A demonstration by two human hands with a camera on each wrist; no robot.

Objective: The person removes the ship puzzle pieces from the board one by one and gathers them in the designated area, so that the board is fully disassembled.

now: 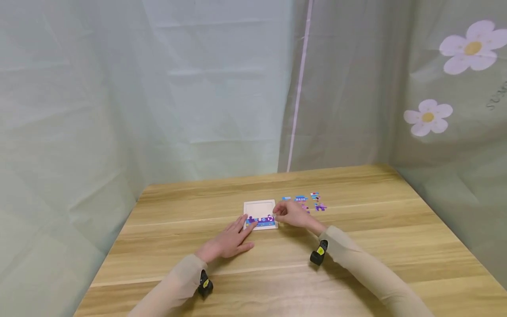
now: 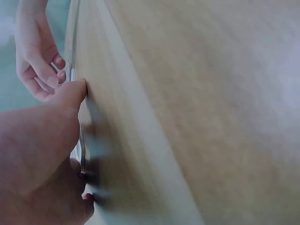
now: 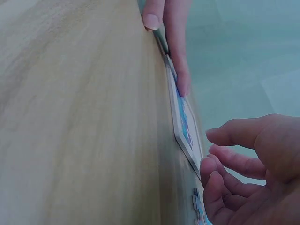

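Observation:
A white puzzle tray (image 1: 259, 203) lies on the table, its lower part filled with blue and purple jigsaw pieces (image 1: 261, 222). My left hand (image 1: 231, 240) rests at the tray's left side, fingers straight, one fingertip pressing on the joined pieces. At the right edge of the tray is my right hand (image 1: 292, 214), its fingers loosely bent. The right wrist view shows its thumb (image 3: 229, 133) apart from the fingertips, just over the tray's corner, with no piece visible between them. Beneath those fingertips a purple and white piece (image 1: 271, 217) sits at the right end of the row.
Several loose jigsaw pieces (image 1: 320, 206) lie on the wooden table (image 1: 356, 246) to the right of the tray, some partly hidden behind the right hand. Light curtains (image 1: 214, 88) hang behind the table, and a flowered one (image 1: 455, 176) hangs on the right.

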